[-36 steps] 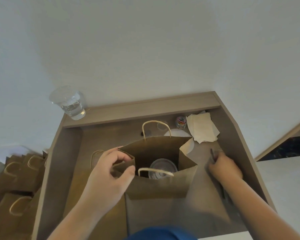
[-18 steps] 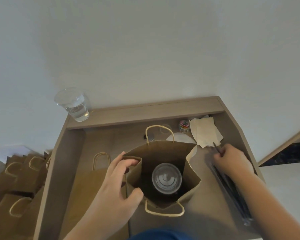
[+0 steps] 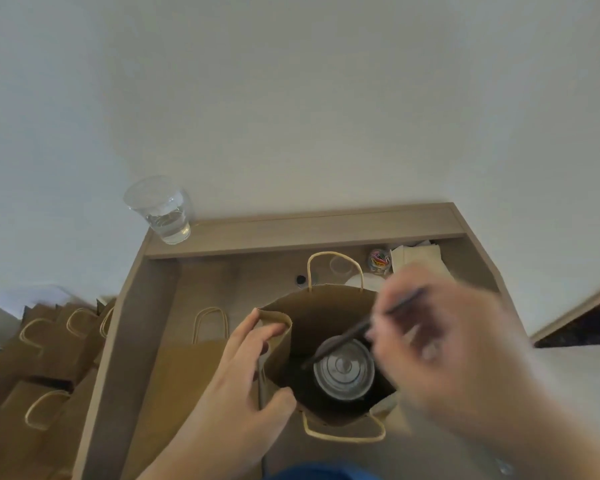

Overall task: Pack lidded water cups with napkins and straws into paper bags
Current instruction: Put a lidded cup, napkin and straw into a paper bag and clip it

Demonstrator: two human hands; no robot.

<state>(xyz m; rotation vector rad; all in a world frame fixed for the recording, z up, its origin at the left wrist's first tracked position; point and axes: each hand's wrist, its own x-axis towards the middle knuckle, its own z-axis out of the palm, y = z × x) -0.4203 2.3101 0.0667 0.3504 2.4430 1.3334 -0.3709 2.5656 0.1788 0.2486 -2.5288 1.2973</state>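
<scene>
An open brown paper bag (image 3: 326, 306) stands upright in the wooden tray, and a lidded clear cup (image 3: 343, 370) sits at its bottom. My left hand (image 3: 243, 368) grips the bag's left rim, fingers inside and thumb at the near corner. My right hand (image 3: 444, 341), blurred, hovers over the bag's right side and pinches a dark straw (image 3: 340, 341) that slants down into the bag beside the cup lid. A stack of napkins (image 3: 416, 256) lies in the tray's far right corner.
A clear cup of water (image 3: 163, 211) without a lid stands on the tray's far left ledge (image 3: 326, 230). A flat paper bag (image 3: 187, 368) lies left of the open one. Several more bags (image 3: 39, 358) are stacked outside the tray at left. A small jar of coloured clips (image 3: 378, 261) sits by the napkins.
My right hand left the straw pile at the tray's right side and swung over the bag with one dark straw, its tip now inside. My left hand kept its grip on the rim.
</scene>
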